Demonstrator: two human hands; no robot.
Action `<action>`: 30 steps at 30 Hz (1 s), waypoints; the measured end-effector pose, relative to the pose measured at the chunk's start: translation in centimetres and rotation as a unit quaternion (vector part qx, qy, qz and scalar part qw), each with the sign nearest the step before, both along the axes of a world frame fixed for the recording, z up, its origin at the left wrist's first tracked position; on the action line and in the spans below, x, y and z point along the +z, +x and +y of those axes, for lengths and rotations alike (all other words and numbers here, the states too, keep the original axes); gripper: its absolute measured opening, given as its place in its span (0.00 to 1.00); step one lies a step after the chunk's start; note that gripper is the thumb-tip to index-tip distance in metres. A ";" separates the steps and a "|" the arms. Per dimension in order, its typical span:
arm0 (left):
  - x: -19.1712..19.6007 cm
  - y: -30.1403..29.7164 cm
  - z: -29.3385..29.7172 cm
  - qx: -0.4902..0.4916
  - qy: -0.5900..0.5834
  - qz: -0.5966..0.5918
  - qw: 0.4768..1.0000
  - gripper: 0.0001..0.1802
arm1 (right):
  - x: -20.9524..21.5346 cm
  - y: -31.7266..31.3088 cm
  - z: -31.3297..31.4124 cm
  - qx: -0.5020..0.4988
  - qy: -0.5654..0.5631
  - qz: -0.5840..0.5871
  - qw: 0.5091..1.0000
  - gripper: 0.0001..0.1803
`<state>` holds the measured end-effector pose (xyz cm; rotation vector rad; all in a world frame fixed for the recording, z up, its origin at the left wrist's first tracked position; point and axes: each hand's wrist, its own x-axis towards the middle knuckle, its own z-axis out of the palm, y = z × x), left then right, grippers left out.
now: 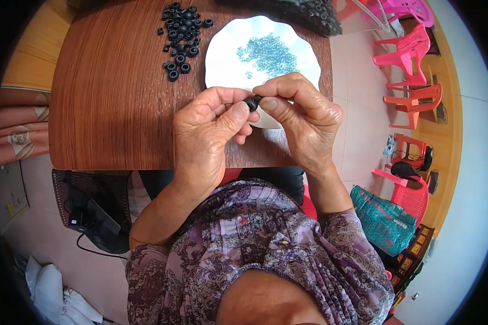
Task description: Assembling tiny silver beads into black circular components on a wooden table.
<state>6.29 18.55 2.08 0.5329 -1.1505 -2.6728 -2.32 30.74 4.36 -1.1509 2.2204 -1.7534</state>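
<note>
Over the near edge of the plate, my left hand point(203, 130) pinches a small round black part point(251, 102) between thumb and fingers. My right hand point(309, 116) meets it from the other side, thumb and forefinger closed on the part's right end. Fingertips cover much of it, so a separate small piece between the right fingers cannot be ruled out. Beneath and beyond my hands lies a white plate with a scalloped rim point(218, 49). On it is a spread heap of tiny dark grey pieces point(271, 54).
Several black ring-shaped parts point(181, 35) are piled at the table's far side, left of the plate. A clear bag of similar black parts point(315, 16) sits at the far right corner of the brown wooden table point(108, 86). Pink and red chairs point(406, 54) stand along the right wall.
</note>
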 end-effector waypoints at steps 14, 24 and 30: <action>0.5 0.1 0.4 -0.007 -0.065 0.000 0.998 0.08 | -0.2 0.0 0.5 -0.011 0.015 -0.008 1.000 0.05; 0.5 -0.1 0.5 -0.004 -0.065 -0.005 0.998 0.08 | -0.4 0.0 0.9 -0.024 0.034 0.026 0.999 0.05; 0.1 -0.1 0.1 -0.013 -0.001 -0.008 1.000 0.07 | -0.3 0.3 0.8 -0.027 0.038 0.081 0.996 0.08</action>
